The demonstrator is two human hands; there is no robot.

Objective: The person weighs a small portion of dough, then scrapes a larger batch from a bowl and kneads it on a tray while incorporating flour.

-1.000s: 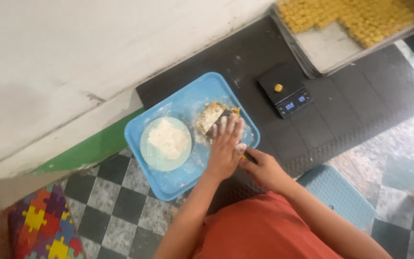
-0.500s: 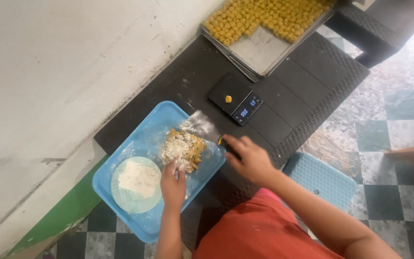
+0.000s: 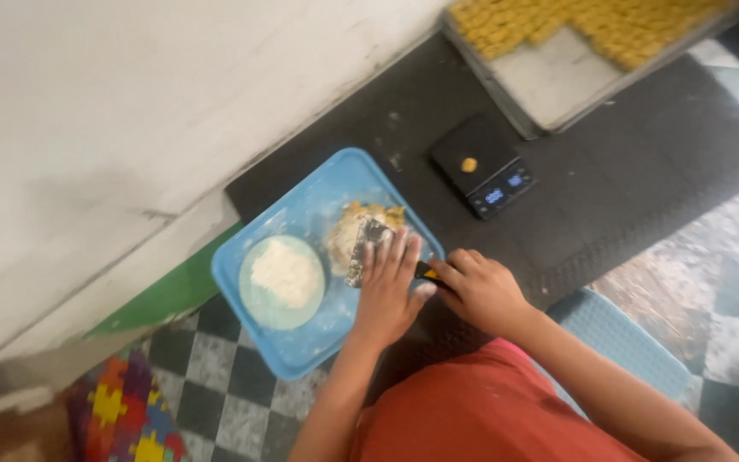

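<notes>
Seen from the head camera, one blue rectangular tray [image 3: 301, 355] sits on a black mat [image 3: 635, 180] laid over checkered floor tiles. The tray carries two things: one pale green bowl [image 3: 254, 308] filled with white flour [image 3: 284, 274], and one lump of yellowish dough [image 3: 352, 229] dusted white. The left hand [image 3: 387, 295] lies flat, fingers [image 3: 391, 252] spread and released, pressing on a flat scraper blade [image 3: 359, 252] set against the dough. The right hand [image 3: 481, 291] is clenched around the scraper's dark handle [image 3: 425, 272] at the tray's edge. Beyond, one black digital scale [image 3: 481, 167] holds a single small yellow ball [image 3: 469, 164]. One metal baking tray [image 3: 540, 85] at the top holds many yellow pieces [image 3: 609, 26], too many to count.
</notes>
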